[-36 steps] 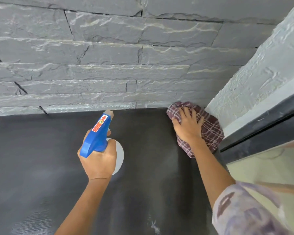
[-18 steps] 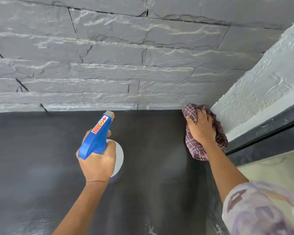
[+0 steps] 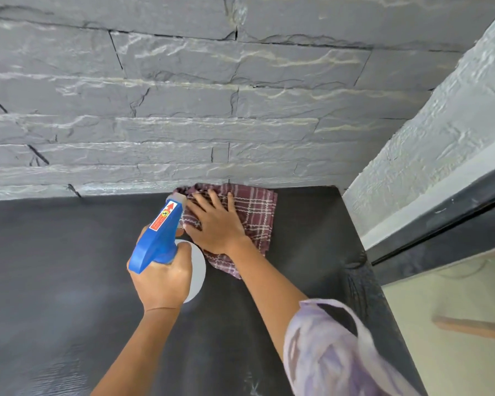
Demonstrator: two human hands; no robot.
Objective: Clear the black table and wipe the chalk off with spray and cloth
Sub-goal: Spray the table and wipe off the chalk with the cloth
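The black table (image 3: 55, 267) fills the lower part of the view and runs up to the stone wall. My left hand (image 3: 162, 278) is closed around a spray bottle (image 3: 157, 238) with a blue trigger head and white body, held above the table's middle, nozzle pointing toward the wall. My right hand (image 3: 216, 224) lies flat, fingers spread, pressing a maroon plaid cloth (image 3: 255, 215) onto the table at its far edge, right beside the bottle's nozzle. Faint pale chalk smears (image 3: 252, 385) show near the bottom of the tabletop.
A grey stone wall (image 3: 183, 110) stands along the table's far edge. A rough grey pillar (image 3: 440, 124) and a dark frame (image 3: 440, 224) close off the right side, just beyond the table's right edge (image 3: 363, 281).
My right hand has slid the cloth leftward from the far right corner along the wall, and now lies flat on it next to the bottle. My left hand still holds the bottle in the same pose.
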